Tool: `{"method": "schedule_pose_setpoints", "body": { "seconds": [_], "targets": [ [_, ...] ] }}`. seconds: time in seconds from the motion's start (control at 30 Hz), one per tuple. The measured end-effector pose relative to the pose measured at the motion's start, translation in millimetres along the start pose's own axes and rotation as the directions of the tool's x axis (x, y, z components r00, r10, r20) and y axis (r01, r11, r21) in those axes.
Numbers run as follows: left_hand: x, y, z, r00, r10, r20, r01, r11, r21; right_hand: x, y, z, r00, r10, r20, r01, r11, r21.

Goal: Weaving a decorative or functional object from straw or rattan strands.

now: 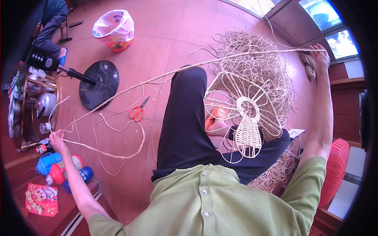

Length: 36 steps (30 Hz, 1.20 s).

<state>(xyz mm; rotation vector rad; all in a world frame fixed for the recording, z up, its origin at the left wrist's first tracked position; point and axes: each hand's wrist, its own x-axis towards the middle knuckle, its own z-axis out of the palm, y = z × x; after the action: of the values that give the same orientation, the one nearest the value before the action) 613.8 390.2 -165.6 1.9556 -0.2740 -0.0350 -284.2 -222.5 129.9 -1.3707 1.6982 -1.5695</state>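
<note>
A long beige cord runs taut across the view between my two hands, arms spread wide. At the far left, my left hand is closed on one end, with a slack loop hanging from it. My right hand grips the cord at the upper right, fingers pinched around it. Across my lap lies a partly woven piece with a ring, a braided panel and bare ribs fanning out to a curved woven band. Neither hand touches it. Beside my knee, red-handled scissors rest on the floor.
A large tangled heap of cord lies beyond the woven piece. A lined red bin and a round black stand base are on the floor. Bottles stand at left, below a rack. Another person's leg shows top left.
</note>
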Motion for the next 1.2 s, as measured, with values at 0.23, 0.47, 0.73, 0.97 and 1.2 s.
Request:
{"method": "schedule_pose_setpoints", "body": {
  "seconds": [0.23,0.47,0.73,0.97,1.2],
  "targets": [
    [11.9,39.0,-13.3,0.978,-0.169,0.124,0.195,0.947,-0.253,-33.6,8.5,21.9,0.952,-0.167,0.258,0.143,0.984,0.106],
    [21.5,54.5,-92.5,0.955,-0.289,-0.068,0.293,0.953,0.070,-137.5,-66.5,95.1,0.656,-0.636,0.407,0.540,0.772,0.336],
    [-181.7,166.3,16.1,0.761,-0.058,0.646,-0.139,0.959,0.249,-379.1,-93.7,109.6,0.100,-0.812,0.575,0.421,0.558,0.715],
    [-321.3,294.4,110.2,0.305,0.225,0.925,0.712,0.591,-0.379,-507.8,-51.2,80.9,-0.275,-0.672,0.688,0.280,0.628,0.726],
    [-287.8,361.2,142.3,0.780,0.255,0.571,0.307,0.639,-0.705,-505.8,38.5,14.2,-0.085,-0.330,0.940,0.201,0.918,0.341]
  ]
}}
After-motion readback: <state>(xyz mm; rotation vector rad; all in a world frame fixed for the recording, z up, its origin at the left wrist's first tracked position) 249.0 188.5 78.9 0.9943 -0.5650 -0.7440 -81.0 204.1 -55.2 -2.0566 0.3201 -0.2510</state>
